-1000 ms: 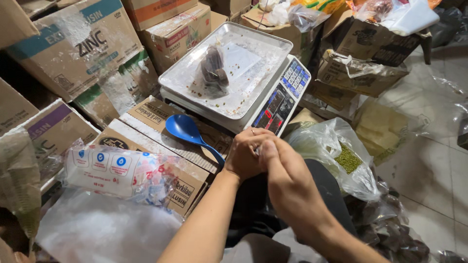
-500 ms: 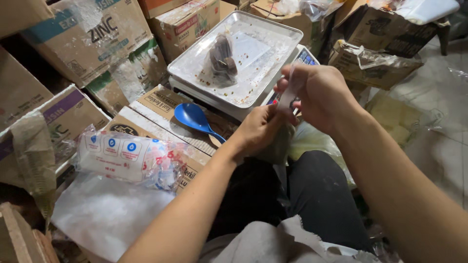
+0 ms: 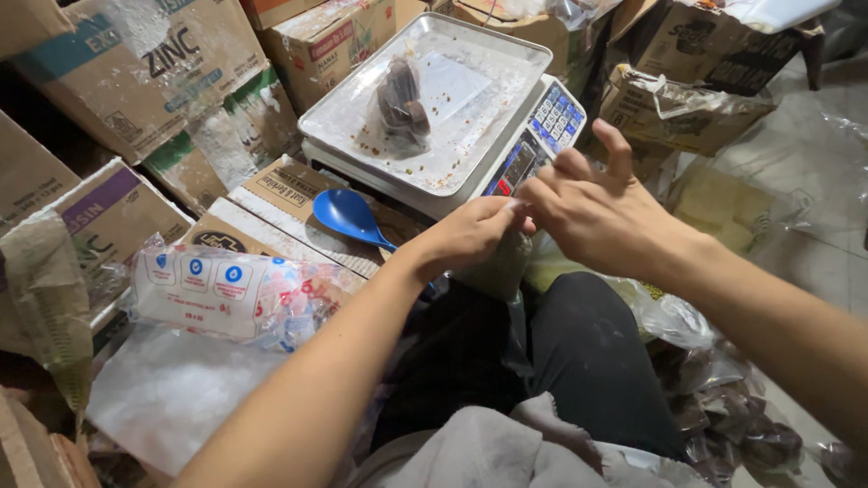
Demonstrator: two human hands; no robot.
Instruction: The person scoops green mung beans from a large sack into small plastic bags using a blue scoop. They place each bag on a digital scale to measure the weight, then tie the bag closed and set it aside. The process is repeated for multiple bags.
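My left hand (image 3: pixel 470 237) and my right hand (image 3: pixel 592 212) meet over my lap and pinch the top of a small clear plastic bag (image 3: pixel 499 267) that hangs below them, filled with a greenish granular stuff. Both hands grip the bag's neck, and my right hand's outer fingers are raised. Just beyond them stands a digital scale (image 3: pixel 542 126) with a metal tray (image 3: pixel 470 136). A small knotted bag of dark pieces (image 3: pixel 402 104) lies on the tray. A blue plastic scoop (image 3: pixel 348 217) rests on a cardboard box left of my left hand.
Cardboard boxes (image 3: pixel 136 63) are stacked to the left and behind the scale. A pack of clear plastic bags (image 3: pixel 226 294) lies on a box at the left. Larger plastic bags of goods (image 3: pixel 714 208) sit at the right, with dark filled bags (image 3: pixel 741 425) on the floor.
The hands rose from low over the lap to in front of the scale, and shifted from cupped together to pinching the bag's top. The view has swung left.
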